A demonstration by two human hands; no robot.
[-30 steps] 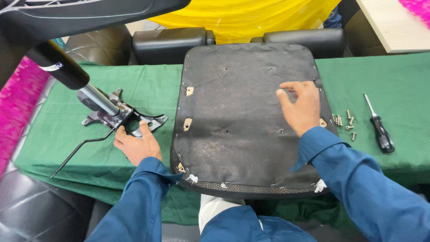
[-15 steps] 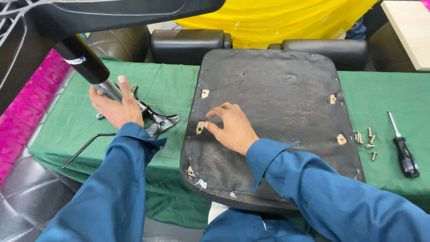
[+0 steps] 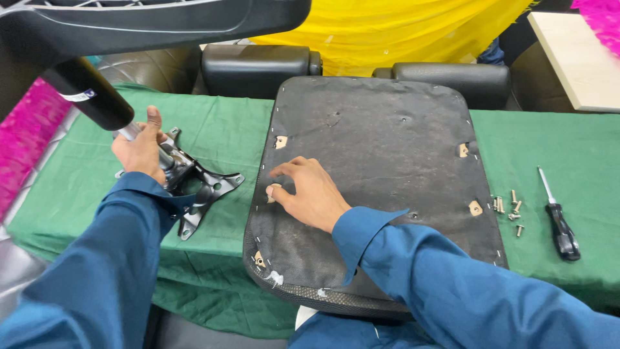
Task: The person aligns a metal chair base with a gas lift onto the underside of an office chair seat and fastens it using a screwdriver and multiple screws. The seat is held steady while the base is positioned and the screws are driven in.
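An upturned black chair seat [image 3: 387,148] lies on a green cloth, its dark fabric underside showing small tan mounting tabs. My right hand [image 3: 309,192] rests on its left part, fingers spread by a tab at the edge. My left hand [image 3: 141,147] grips the silver gas cylinder [image 3: 87,94] that rises from the black metal seat plate [image 3: 205,187]. The plate sits tilted on the cloth to the left of the seat.
Several loose screws [image 3: 510,208] and a black-handled screwdriver [image 3: 559,226] lie on the green cloth [image 3: 555,148] to the right of the seat. Black armrests [image 3: 255,64] stand behind it. A black chair base [image 3: 161,19] hangs overhead at top left. A pale tabletop [image 3: 575,58] is at far right.
My left hand moved from the plate up onto the cylinder and closed around it; the plate has shifted and tilted. My right hand crossed from the seat's right side to its left edge.
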